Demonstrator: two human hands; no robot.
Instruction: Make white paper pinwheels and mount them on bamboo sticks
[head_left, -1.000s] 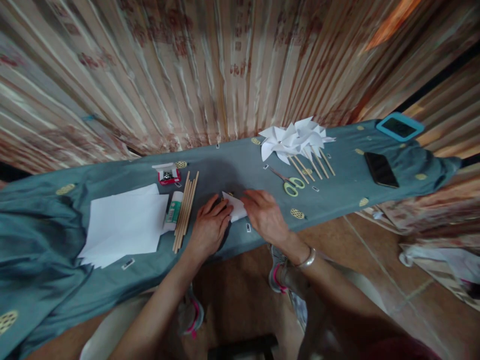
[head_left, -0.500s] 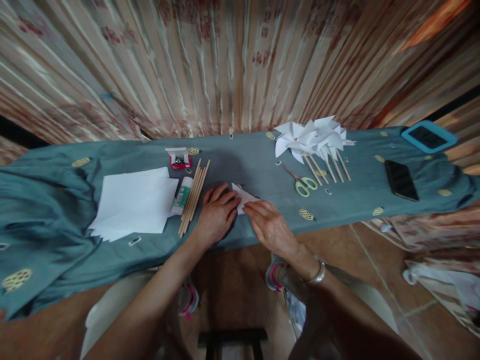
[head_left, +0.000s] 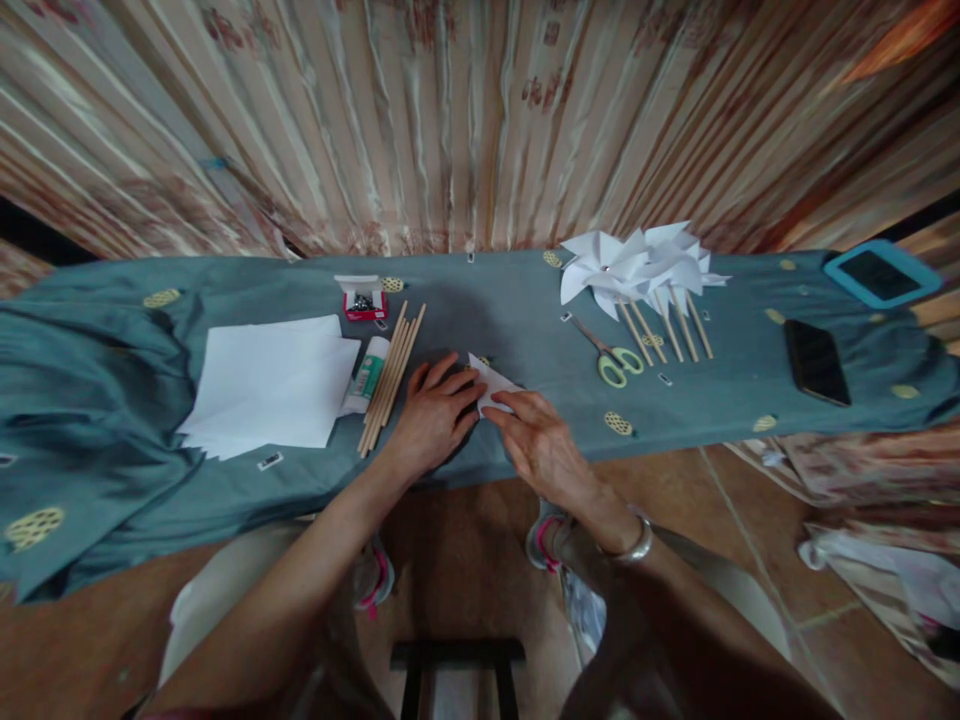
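Note:
A small folded piece of white paper [head_left: 491,378], roughly triangular, lies on the cloth between my hands. My left hand [head_left: 436,415] rests palm down with its fingers spread, fingertips at the paper's left edge. From the right, my right hand [head_left: 541,440] has its fingers bent and drawn together on the paper's lower right part, partly hiding it. Left of my left hand lie several wooden sticks [head_left: 394,375] and a glue stick [head_left: 370,372]. White paper pinwheels [head_left: 637,265] on sticks lie beyond my right hand, near scissors [head_left: 611,360] with green handles.
A stack of white paper sheets [head_left: 266,385] is on the left of the cloth-covered table [head_left: 517,300]. Behind the glue stick stands a small open red box [head_left: 365,303] with metal pieces. A black phone [head_left: 817,362] and a blue-framed tablet [head_left: 877,275] lie at the right.
The whole view has shifted slightly. My right fingers have bent a little more over the paper; my left hand stays at its left edge.

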